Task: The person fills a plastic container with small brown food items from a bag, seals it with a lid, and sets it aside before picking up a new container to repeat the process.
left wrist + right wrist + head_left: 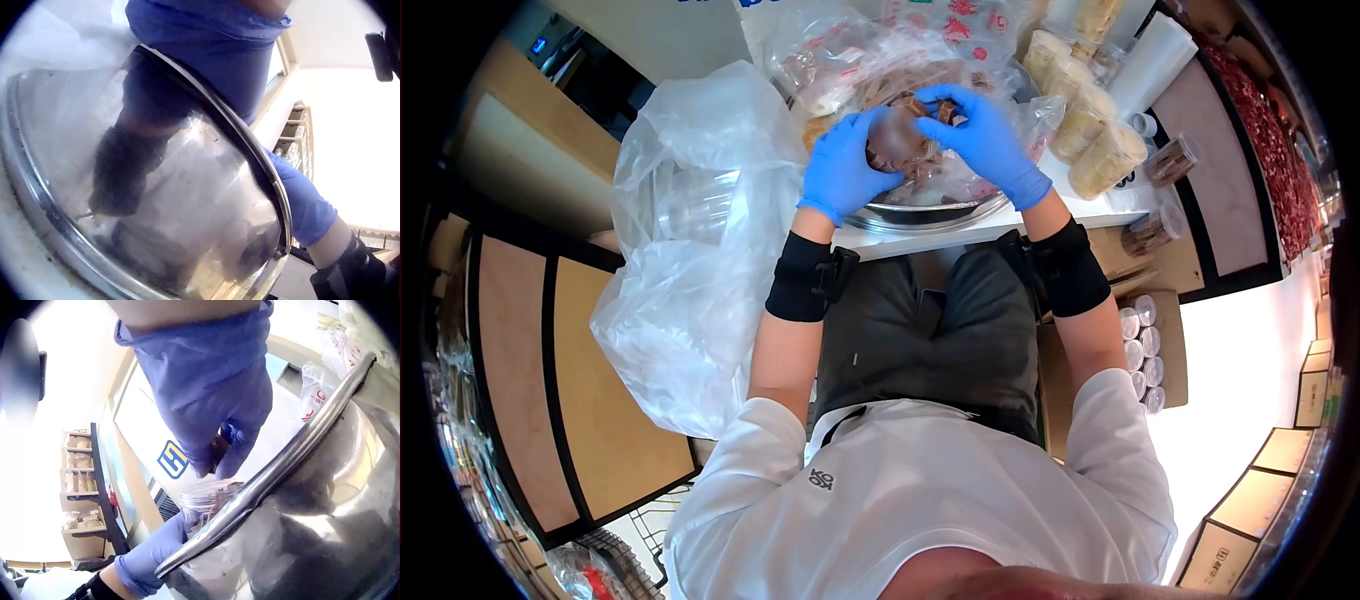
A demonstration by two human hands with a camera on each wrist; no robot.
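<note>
In a blue glove, the left hand (840,168) (153,555) grips a clear plastic jar (897,138) (199,500) with brown pieces inside. The gloved right hand (988,145) (209,394) pinches a brown piece (947,111) (218,451) just above the jar's threaded mouth. Both hands are over a shiny metal bowl (930,216) (275,472) that holds brown pieces in clear plastic. In the left wrist view, the bowl's wall (187,181) hides the left hand's fingers and the jar, while part of the right hand (305,203) shows beyond it.
Filled clear jars (1107,160) with pale contents stand on the right of the white table (1100,212). Two jars of brown contents (1152,230) are near its right edge. A large translucent bag (690,290) of empty containers is at left; a box of small jars (1142,350) is at lower right.
</note>
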